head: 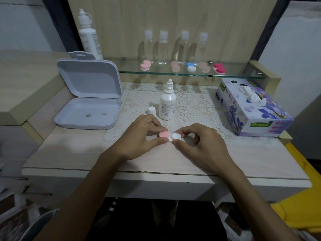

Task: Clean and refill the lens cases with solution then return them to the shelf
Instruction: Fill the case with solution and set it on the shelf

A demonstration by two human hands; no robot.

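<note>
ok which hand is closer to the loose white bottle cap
Left. The left hand lies just in front of the cap, almost touching it. The right hand is farther off to the cap's right, pinching the lens case.

Dim, soft light; warped, blurry edges.

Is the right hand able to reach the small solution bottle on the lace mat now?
Probably yes, but not at once. The small solution bottle stands uncapped just beyond the right hand with nothing between them, yet its fingers pinch the lens case.
</note>
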